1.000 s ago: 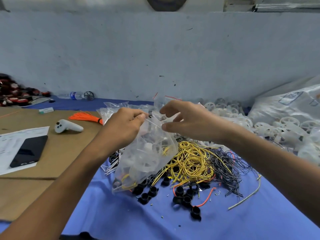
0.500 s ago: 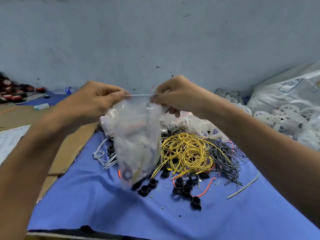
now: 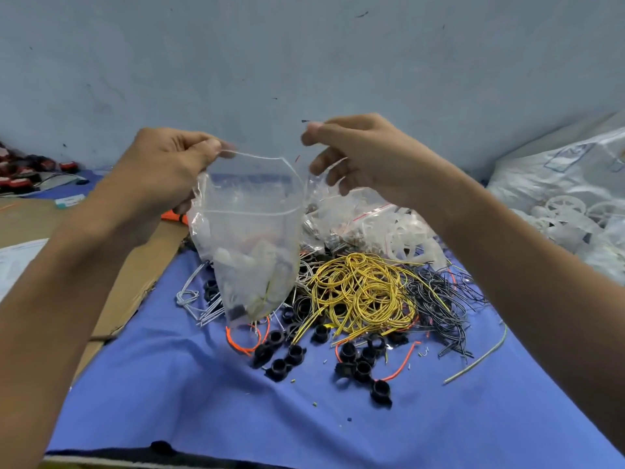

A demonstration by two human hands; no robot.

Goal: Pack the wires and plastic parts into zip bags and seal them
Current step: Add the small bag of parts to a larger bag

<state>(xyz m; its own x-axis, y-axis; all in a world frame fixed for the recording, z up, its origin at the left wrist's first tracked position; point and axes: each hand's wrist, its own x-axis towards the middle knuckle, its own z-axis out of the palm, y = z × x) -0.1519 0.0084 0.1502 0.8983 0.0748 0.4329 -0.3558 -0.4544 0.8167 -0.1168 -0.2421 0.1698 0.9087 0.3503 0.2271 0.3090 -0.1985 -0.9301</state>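
Hands parted: left hand (image 3: 162,170) still pinches zip bag (image 3: 247,238) corner; right hand (image 3: 365,157) released it, fingers (image 3: 323,164) loosely curled.

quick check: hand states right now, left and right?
Left hand: closed, pinching the top edge of the zip bag.
Right hand: fingers curled beside the bag's top; cannot tell whether it grips anything.

- Light was even, diffuse, bluish; shadows faint
- Wide-angle lens bent frame edges
- Slight motion blur at fingertips of left hand (image 3: 165,170); far bkgd soft
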